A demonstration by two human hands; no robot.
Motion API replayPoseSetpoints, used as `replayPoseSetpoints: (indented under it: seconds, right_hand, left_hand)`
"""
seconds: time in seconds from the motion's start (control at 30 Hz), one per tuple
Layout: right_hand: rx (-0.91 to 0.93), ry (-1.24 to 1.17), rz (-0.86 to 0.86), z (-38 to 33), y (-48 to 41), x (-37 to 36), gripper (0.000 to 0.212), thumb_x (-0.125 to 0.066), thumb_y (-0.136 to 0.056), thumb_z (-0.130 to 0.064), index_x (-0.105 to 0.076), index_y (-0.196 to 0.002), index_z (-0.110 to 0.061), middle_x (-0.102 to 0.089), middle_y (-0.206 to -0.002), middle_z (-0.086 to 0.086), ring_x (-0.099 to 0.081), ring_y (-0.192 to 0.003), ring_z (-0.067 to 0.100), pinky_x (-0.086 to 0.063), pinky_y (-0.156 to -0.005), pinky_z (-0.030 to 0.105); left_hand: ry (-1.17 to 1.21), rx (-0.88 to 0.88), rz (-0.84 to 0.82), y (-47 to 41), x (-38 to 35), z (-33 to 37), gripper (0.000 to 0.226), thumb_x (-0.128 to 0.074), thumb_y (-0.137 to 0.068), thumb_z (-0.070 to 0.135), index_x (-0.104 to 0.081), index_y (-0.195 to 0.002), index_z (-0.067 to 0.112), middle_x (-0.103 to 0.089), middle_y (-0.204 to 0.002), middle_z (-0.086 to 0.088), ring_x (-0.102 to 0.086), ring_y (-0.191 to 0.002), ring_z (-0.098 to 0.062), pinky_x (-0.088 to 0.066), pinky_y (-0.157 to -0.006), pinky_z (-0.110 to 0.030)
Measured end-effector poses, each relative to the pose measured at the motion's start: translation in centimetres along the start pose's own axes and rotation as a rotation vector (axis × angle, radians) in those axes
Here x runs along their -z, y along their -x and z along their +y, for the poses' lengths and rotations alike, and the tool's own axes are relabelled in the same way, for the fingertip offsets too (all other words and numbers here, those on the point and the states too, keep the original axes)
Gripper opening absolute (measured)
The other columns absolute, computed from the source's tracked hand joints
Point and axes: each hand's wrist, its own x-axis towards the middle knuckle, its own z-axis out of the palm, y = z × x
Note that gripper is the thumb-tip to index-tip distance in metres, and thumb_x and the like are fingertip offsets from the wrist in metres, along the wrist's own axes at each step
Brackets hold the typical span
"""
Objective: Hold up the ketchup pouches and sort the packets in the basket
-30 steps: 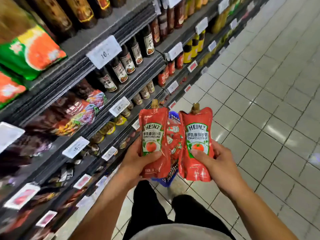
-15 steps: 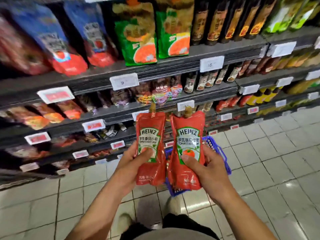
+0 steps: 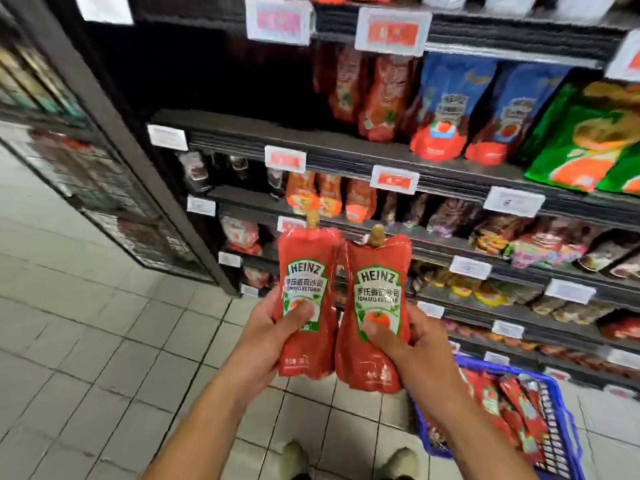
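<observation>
While hands [image 3: 339, 341] grip 2 ketchup pouches [image 3: 308, 299].

floor: pale square glazed tiles [image 3: 86, 341] | right: dark metal shelving [image 3: 346, 154], white price tags [image 3: 513, 201], red, blue, green pouches | left: wire-mesh rack [image 3: 104, 202], blurred

Stocked shelves [image 3: 398, 157] ahead; open floor [image 3: 86, 341] left.

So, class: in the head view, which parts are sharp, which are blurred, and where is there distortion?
Head view: the two ketchup pouches are sharp enough to read; the shelves and price tags are smeared; the shelf upright leans from wide-angle distortion; lighting is even.
</observation>
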Motion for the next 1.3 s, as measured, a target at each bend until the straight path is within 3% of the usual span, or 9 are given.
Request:
replayPoseSetpoints:
  seconds: [0.1,0.2,0.43,0.6,0.73,0.9,1.03,1.3]
  right_hand:
    - [0.017,0.014,-0.055,-0.3,-0.8,-4.6,0.026,-0.08,-0.079,-0.017,-0.076,-0.097,-0.035,-0.078,-0.096,0.0,-0.075,-0.084,0.016,-0.058,-0.069,0.026]
    - [0.013,-0.004,-0.099,-0.9,-1.5,-8.3,0.027,-0.079,-0.073,-0.025,-0.076,-0.098,-0.034,-0.078,-0.098,0.001,-0.075,-0.086,0.018,-0.058,-0.07,0.027]
    - [0.043,-0.011,-0.161,-3.0,-4.2,-12.8,0.029,-0.078,-0.073,-0.026,-0.076,-0.102,-0.033,-0.078,-0.101,0.001,-0.075,-0.088,0.02,-0.058,-0.068,0.024]
    - [0.089,-0.026,-0.208,-5.4,-7.2,-13.9,0.027,-0.079,-0.078,-0.024,-0.075,-0.103,-0.032,-0.078,-0.1,0.003,-0.076,-0.087,0.024,-0.059,-0.067,0.029]
    - [0.153,-0.032,-0.205,-7.5,-10.5,-14.2,0.03,-0.078,-0.074,-0.03,-0.075,-0.104,-0.029,-0.078,-0.099,0.003,-0.076,-0.085,0.024,-0.059,-0.065,0.03]
    - [0.271,0.009,-0.225,-10.9,-14.6,-14.2,0.033,-0.076,-0.073,-0.044,-0.074,-0.105,-0.036,-0.077,-0.102,0.0,-0.075,-0.088,0.023,-0.061,-0.072,0.038]
    - [0.319,-0.005,-0.243,-13.6,-17.6,-13.9,0.032,-0.076,-0.075,-0.042,-0.074,-0.105,-0.034,-0.077,-0.103,0.002,-0.075,-0.092,0.026,-0.061,-0.079,0.047]
    - [0.403,-0.056,-0.242,-18.6,-21.8,-14.6,0.027,-0.077,-0.078,-0.027,-0.075,-0.105,-0.027,-0.078,-0.101,0.005,-0.075,-0.09,0.022,-0.058,-0.072,0.03]
  left_hand:
    - [0.011,-0.057,-0.001,1.1,4.2,1.9,0.055,-0.088,-0.07,0.037,-0.067,-0.12,0.024,-0.07,-0.119,-0.018,-0.071,-0.101,-0.035,-0.059,-0.077,-0.04]
    - [0.021,-0.118,0.009,1.8,7.7,3.4,0.05,-0.083,-0.078,0.034,-0.065,-0.123,0.022,-0.07,-0.121,-0.017,-0.07,-0.104,-0.035,-0.058,-0.078,-0.04]
    - [0.004,-0.17,0.034,1.3,11.5,7.2,0.057,-0.086,-0.073,0.038,-0.064,-0.123,0.023,-0.069,-0.121,-0.019,-0.069,-0.106,-0.039,-0.058,-0.08,-0.044]
    - [-0.011,-0.256,0.017,-1.0,11.2,10.9,0.057,-0.085,-0.072,0.04,-0.064,-0.122,0.023,-0.069,-0.12,-0.02,-0.069,-0.104,-0.039,-0.058,-0.083,-0.048]
    - [-0.027,-0.345,0.013,-3.6,10.3,14.0,0.045,-0.077,-0.075,0.032,-0.067,-0.119,0.026,-0.072,-0.116,-0.015,-0.072,-0.097,-0.03,-0.058,-0.073,-0.038]
    - [-0.077,-0.395,-0.023,-7.0,9.1,18.4,0.047,-0.075,-0.08,0.033,-0.063,-0.125,0.029,-0.07,-0.121,-0.013,-0.071,-0.102,-0.032,-0.059,-0.074,-0.036]
    - [-0.075,-0.484,-0.06,-9.7,7.7,21.6,0.044,-0.074,-0.081,0.03,-0.065,-0.124,0.029,-0.07,-0.122,-0.012,-0.071,-0.104,-0.03,-0.059,-0.078,-0.035]
    - [-0.117,-0.648,-0.133,-13.9,6.0,27.2,0.046,-0.075,-0.082,0.032,-0.063,-0.126,0.023,-0.069,-0.123,-0.013,-0.069,-0.107,-0.031,-0.057,-0.081,-0.034]
